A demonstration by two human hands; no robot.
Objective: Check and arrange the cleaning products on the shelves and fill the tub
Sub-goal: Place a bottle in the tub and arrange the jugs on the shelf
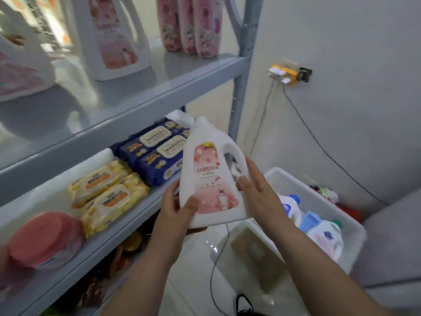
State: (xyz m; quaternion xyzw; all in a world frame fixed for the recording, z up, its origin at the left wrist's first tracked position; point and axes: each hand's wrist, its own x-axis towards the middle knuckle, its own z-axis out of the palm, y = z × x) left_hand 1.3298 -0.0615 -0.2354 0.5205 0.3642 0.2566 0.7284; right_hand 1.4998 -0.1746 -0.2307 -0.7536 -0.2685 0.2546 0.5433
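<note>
Left grip [176,208] pinches the detergent bottle [208,172] at its base; right grip [255,188] presses flat against its side.

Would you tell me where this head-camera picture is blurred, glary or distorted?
Head view: the label on the held bottle is soft, its text unreadable; the upper-left jugs blur and wash out in backlight; glare streaks the upper shelf; the wide-angle lens slightly bows the shelf edges.

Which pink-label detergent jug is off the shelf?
The tilted jug held between the left hand and right hand. The far-left jug and the centre jug stand on the upper shelf.
</note>
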